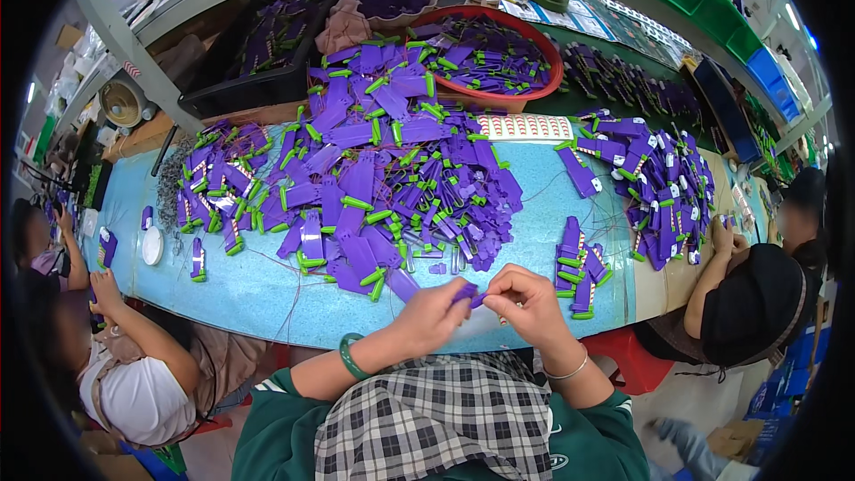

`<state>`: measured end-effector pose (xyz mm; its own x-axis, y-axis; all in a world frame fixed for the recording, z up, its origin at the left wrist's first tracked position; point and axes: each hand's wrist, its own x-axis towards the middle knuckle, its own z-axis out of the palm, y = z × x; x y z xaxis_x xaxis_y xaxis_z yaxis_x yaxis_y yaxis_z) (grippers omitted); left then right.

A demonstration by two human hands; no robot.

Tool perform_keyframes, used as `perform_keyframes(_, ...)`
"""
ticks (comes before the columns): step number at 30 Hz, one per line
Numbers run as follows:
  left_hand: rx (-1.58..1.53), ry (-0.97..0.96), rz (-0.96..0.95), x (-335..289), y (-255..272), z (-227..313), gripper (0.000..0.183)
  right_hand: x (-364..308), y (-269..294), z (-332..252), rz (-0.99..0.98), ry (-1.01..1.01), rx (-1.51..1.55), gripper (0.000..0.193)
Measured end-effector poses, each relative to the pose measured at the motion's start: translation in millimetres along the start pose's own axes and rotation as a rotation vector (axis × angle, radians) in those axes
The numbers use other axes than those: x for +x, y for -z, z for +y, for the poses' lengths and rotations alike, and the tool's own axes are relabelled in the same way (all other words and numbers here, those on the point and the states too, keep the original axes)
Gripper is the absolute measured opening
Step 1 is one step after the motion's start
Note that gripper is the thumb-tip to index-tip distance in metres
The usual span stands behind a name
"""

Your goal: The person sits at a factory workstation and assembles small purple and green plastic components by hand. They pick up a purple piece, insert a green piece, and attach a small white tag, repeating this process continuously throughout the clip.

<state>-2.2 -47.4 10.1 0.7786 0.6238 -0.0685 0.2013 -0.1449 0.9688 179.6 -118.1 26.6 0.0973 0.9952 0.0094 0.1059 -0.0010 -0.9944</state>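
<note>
Both of my hands are close together at the front edge of the blue-topped table. Between them is a small purple plastic piece (468, 293). My left hand (431, 315) grips it from one side, fingers curled round it. On the other side, my right hand (527, 303) pinches its end between thumb and fingertips; the fine detail there is too small to make out. Just beyond my hands spreads a large heap of flat purple parts with green ends (361, 180). Smaller purple pieces (485, 245) lie loose at its near right side.
A red basin (554, 80) of purple parts stands at the back, beside a black crate (200, 93). Right of the heap lie a sticker sheet (525, 128), a small stack (579, 272) and a larger pile (663, 191). Co-workers sit at left (142, 383) and right (757, 303).
</note>
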Motion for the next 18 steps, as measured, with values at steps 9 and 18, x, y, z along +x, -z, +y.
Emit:
perform_keyframes(9,0.253,-0.101,-0.088,-1,0,3,0.02,-2,-13,4,0.106,0.277,-0.359,0.014)
perform_keyframes(18,0.061,0.029,-0.25,13,-7,12,0.021,-11,-5,12,0.091,0.047,-0.157,0.013)
